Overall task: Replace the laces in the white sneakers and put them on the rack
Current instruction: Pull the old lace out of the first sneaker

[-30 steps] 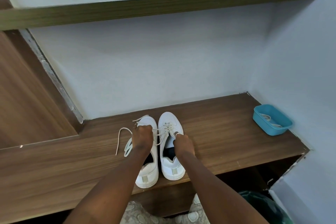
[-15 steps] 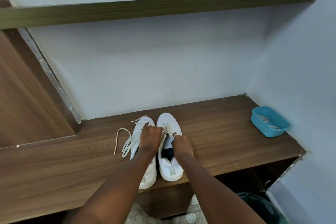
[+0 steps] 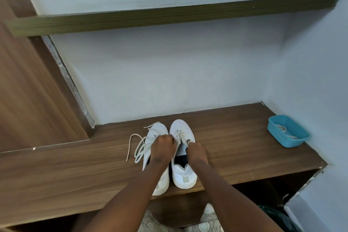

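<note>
Fingers of the right hand pinch the laces of the right sneaker near its top eyelets. The left hand is curled with its tips against the same laces; whether it grips them I cannot tell. A second ago that hand sat on the left sneaker; it has since crossed toward the right one.

Both sneakers stand side by side on the wooden shelf, touching, long axes front to back, toes toward the back wall, heels at the front edge. A loose lace trails off the left sneaker onto the wood. The left forearm hides much of that sneaker.

Well apart to the right, a blue tub holds another lace. A wooden board runs along the wall above.
</note>
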A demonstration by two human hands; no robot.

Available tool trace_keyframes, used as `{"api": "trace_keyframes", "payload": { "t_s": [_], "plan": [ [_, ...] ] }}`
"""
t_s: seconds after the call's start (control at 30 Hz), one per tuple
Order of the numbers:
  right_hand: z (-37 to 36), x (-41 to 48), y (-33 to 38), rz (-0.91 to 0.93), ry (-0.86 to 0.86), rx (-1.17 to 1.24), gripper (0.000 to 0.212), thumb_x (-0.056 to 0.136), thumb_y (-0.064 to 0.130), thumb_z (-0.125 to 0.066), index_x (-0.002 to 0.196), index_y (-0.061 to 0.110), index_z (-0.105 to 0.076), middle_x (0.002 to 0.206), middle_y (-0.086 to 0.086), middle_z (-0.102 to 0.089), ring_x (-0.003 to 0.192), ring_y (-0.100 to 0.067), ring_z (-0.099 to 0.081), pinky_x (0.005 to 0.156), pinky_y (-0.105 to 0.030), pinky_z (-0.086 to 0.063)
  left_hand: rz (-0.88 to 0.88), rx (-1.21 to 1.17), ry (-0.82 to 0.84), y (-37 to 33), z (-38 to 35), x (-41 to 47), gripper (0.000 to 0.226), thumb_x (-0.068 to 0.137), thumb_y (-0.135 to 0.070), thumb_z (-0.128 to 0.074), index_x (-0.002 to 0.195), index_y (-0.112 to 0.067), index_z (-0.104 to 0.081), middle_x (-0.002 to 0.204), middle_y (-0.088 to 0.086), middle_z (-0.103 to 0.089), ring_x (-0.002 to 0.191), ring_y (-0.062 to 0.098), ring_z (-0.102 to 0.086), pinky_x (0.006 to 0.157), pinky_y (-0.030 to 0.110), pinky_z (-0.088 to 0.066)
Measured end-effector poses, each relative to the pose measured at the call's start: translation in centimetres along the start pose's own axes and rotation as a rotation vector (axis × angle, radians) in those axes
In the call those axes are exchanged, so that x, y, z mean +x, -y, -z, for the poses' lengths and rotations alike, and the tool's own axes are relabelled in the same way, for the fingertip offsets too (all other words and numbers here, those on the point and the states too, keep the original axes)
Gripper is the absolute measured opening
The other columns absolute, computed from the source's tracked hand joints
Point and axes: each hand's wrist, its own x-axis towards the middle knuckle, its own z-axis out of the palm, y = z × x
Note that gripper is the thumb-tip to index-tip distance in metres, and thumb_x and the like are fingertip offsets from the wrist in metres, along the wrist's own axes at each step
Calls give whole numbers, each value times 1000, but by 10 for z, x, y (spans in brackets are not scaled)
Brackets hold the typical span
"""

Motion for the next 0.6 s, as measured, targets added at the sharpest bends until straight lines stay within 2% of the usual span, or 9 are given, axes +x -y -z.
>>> {"api": "trace_keyframes", "payload": {
  "t_s": [0.1, 0.2, 0.43, 0.53, 0.6],
  "plan": [
    [0, -1, -1, 18, -3, -34, 30, 97, 4, -38, 122, 10, -53, 118, -15, -60, 107, -30, -60, 83, -32, -49, -50, 11, 17, -9, -2, -16, 39, 98, -38, -38, 104, -11, -65, 101, 9, -68, 94, 22, -64, 73, 29, -48],
    [2, -3, -1, 34, 0, -22, 30, 98, 5, -36, 123, 10, -52, 119, -15, -59, 108, -30, -59, 84, -31, -48, -19, 32, 105, -9, -8, -25, 41, 98, -40, -39, 106, -8, -64, 104, 10, -66, 98, 24, -63, 78, 31, -48],
    [8, -5, -2, 76, 74, -51, 46, 95, -1, -36, 139, 12, -36, 125, -16, -55, 112, -30, -57, 85, -32, -48, 57, -36, 191, -14, -12, -23, 28, 99, -17, -39, 114, -5, -60, 115, 14, -60, 106, 28, -60, 83, 32, -47],
    [10, -5, 1, 91, 85, -97, 45, 97, 4, -37, 141, 11, -31, 124, -15, -57, 111, -28, -58, 83, -32, -48, 110, -117, 174, -19, -13, -16, 29, 99, -19, -38, 111, -6, -61, 113, 13, -61, 105, 27, -60, 81, 31, -45],
    [10, -3, 4, 105, 69, -84, 37, 99, 11, -35, 136, 13, -37, 121, -14, -58, 107, -29, -60, 79, -32, -48, 147, -172, 153, -21, -13, -12, 32, 100, -24, -37, 108, -6, -62, 109, 13, -63, 103, 28, -60, 80, 32, -45]
  ]
}}
